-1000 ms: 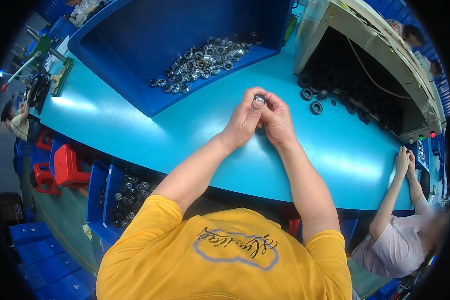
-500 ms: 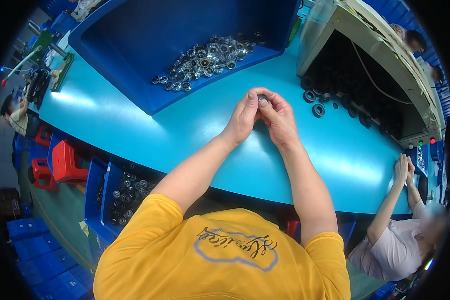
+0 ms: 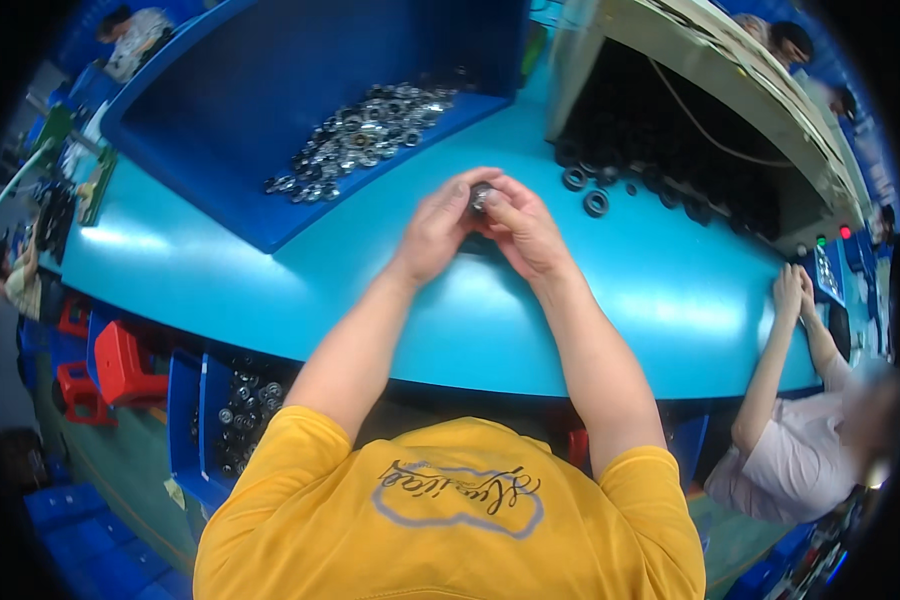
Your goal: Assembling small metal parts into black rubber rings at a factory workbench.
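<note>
Above the turquoise table (image 3: 370, 310) my two hands meet round one small round part (image 3: 480, 197), dark with a shiny metallic face. My left hand (image 3: 438, 228) is closed on its left side. From the right, my right hand (image 3: 525, 228) grips it, thumb lying along its front. Fingers cover much of the part. Beyond my hands, a heap of shiny metal round parts (image 3: 360, 140) lies in the tilted blue bin (image 3: 260, 225). Several black rings (image 3: 596, 203) rest on the table beyond my right hand.
A cream-coloured housing (image 3: 575, 70) with a dark opening full of black rings stands at the far right. A co-worker's hands (image 3: 793, 292) rest at the table's right end. Below the table's left edge are a blue crate of round parts (image 3: 250, 410) and red stools (image 3: 125, 365).
The whole view has shifted slightly. Between my fingers the round part has turned, so its shiny face shows more. Both hands still hold it.
</note>
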Tool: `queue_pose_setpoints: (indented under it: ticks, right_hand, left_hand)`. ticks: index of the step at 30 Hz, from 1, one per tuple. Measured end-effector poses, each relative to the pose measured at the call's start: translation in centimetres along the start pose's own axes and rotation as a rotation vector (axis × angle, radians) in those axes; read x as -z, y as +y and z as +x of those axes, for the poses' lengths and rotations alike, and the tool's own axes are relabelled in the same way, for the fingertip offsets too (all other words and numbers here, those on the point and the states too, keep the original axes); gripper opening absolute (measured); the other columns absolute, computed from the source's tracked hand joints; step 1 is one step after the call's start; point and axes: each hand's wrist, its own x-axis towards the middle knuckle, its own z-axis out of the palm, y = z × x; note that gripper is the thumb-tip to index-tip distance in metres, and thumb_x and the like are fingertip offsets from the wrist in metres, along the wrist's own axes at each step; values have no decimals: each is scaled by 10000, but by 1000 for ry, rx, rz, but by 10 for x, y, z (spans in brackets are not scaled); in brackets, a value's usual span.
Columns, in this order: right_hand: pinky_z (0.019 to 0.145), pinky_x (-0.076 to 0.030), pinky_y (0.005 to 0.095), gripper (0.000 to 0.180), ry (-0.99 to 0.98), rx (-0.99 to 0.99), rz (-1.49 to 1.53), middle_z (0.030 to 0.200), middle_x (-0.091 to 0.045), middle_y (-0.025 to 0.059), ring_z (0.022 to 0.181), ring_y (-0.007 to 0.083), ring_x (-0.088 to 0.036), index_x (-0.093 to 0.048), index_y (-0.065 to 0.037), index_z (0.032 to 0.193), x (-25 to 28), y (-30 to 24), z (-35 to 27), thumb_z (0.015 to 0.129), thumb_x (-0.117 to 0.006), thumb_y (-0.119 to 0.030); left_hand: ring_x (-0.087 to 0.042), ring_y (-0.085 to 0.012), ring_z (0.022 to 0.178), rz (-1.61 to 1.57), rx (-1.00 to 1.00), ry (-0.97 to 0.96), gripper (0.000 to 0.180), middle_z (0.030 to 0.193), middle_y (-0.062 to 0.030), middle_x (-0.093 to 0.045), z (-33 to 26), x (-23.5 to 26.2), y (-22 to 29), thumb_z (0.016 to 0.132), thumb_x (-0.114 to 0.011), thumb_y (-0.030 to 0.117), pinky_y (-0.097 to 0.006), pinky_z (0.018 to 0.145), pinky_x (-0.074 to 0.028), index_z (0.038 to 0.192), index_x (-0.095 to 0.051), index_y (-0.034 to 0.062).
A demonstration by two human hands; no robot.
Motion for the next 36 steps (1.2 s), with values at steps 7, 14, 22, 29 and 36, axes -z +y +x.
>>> queue_pose_setpoints:
  ticks: [7, 14, 22, 29, 36]
  right_hand:
    - [824, -480, 266, 443, -36, -52, 44, 1070, -677, 4, 944, 102, -601, -599, -33, 1345, 6, -6, -1, 979, -703, -259]
    - [958, -513, 314, 410, 21, 3, -108, 1115, -678, 34, 1055, 137, -625, -598, -17, 1351, 2, -3, 3, 969, -696, -129]
    - [904, -542, 304, 443, 347, 317, -343, 1170, -654, 71, 1036, 140, -633, -597, 5, 1333, -9, 14, 7, 928, -736, -111]
    - [737, -589, 317, 195, 336, 628, -989, 1072, -651, 112, 935, 209, -683, -706, -32, 1031, -18, 1, -3, 864, -762, -117]
    - [713, -588, 327, 267, 458, 195, -300, 972, -669, 81, 848, 202, -679, -652, -4, 1129, 17, -73, -14, 925, -672, -175]
  left_hand:
    - [-647, -173, 1064, -130, 68, 15, 491, 1177, -76, -674, 6, 12, -3, 1040, -594, 249, -365, 911, -540, 1474, -482, 49]
    - [-646, -187, 1108, -158, 54, 62, 471, 1192, -88, -674, 8, 17, -9, 1049, -579, 201, -372, 963, -537, 1478, -482, 31]
    - [-628, -175, 1126, 65, -12, 204, 460, 1223, -87, -659, 10, 5, -25, 1065, -556, 212, -363, 974, -533, 1476, -484, 17]
    - [-656, -164, 982, -198, -4, 263, 346, 1072, -63, -653, 13, 10, -19, 1038, -610, 203, -332, 890, -561, 1331, -543, 31]
    - [-658, -166, 985, 341, 86, 208, 368, 1151, -99, -693, 12, 13, -14, 1027, -627, 235, -327, 907, -555, 1334, -538, 52]
